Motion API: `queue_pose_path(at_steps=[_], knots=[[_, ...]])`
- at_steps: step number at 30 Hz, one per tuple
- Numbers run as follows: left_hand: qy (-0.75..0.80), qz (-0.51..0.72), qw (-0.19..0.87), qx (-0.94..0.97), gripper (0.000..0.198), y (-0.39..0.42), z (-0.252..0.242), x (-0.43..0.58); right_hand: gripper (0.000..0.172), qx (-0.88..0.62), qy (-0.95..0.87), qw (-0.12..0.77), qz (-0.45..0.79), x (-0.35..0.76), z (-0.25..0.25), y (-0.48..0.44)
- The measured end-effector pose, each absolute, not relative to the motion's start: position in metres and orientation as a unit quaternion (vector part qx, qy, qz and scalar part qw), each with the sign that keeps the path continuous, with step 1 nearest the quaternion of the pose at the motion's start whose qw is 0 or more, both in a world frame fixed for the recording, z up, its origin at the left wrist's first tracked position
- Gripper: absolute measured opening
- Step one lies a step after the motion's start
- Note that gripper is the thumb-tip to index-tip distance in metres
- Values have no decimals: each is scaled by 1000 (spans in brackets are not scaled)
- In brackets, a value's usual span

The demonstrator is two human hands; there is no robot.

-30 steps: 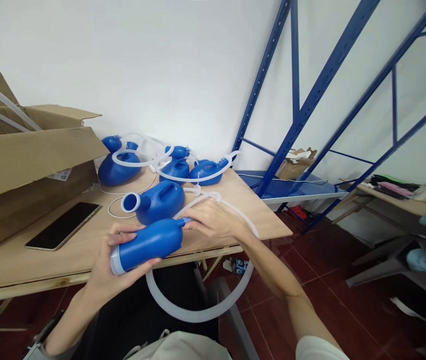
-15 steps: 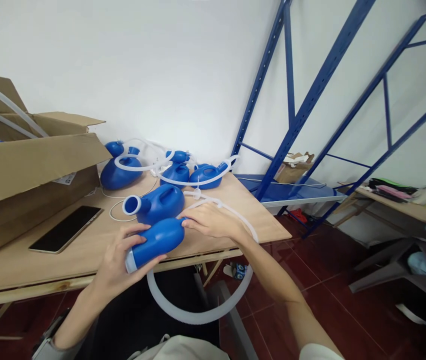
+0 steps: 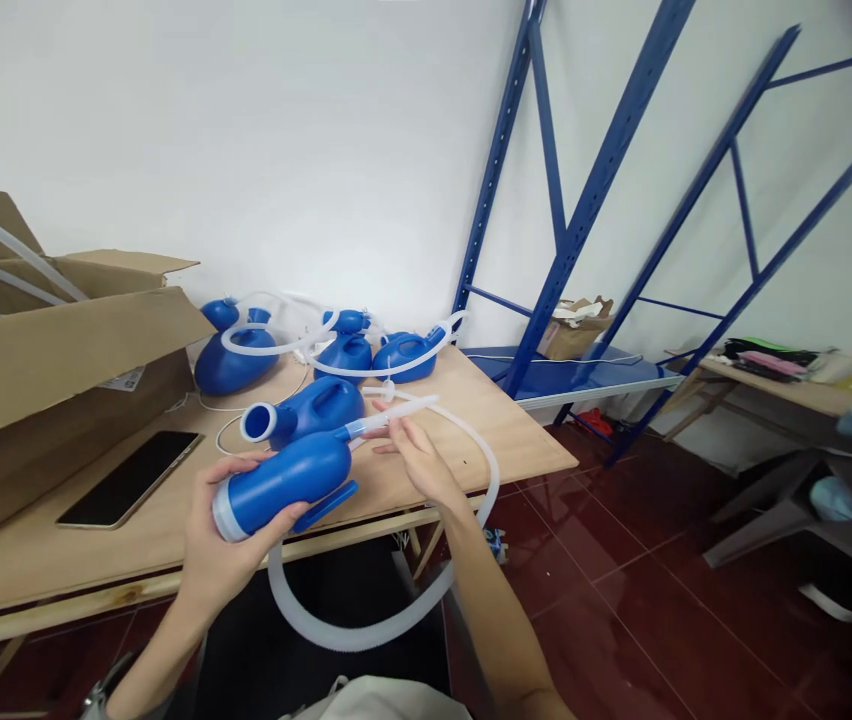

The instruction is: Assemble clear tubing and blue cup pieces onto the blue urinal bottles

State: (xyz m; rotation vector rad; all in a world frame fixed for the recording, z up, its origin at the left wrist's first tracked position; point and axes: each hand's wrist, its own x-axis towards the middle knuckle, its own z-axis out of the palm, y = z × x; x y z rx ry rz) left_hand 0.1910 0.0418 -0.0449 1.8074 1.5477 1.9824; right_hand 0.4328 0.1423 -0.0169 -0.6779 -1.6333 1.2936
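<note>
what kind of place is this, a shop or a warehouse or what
Likely a small storeroom or packing workshop: bare blue metal racking against the wall, an open cardboard box on a plywood table, and several identical blue plastic bottles with white hoses.

A smartphone (image 3: 126, 477) lies flat on the plywood table (image 3: 58, 545) beside an open cardboard box (image 3: 36, 370). Four blue jugs (image 3: 235, 360) with tubing cluster behind; blue shelving frame (image 3: 583, 210) stands right.

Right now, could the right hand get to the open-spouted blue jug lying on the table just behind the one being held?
Probably yes. The right hand is at the white hose, beside the blue jug on the table. Only that hose and the held container in the left hand lie near; nothing blocks the way.
</note>
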Motion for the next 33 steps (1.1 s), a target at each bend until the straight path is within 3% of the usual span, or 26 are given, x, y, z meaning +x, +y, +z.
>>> queue_pose_path(at_steps=[8,12,19,26,33], knots=[[505,641,31,576,55,42,-51,192,59,-180,-601,452,634,413,-32,156],[507,635,36,582,54,41,-47,198,59,-167,-631,408,638,413,-35,158],[510,636,31,578,52,39,-43,201,53,-166,-642,412,625,413,-31,154],[472,630,-8,617,52,40,-43,198,52,-193,-652,382,626,418,-22,148],[407,578,-115,698,61,41,-38,188,49,-210,-653,380,621,421,-15,139]])
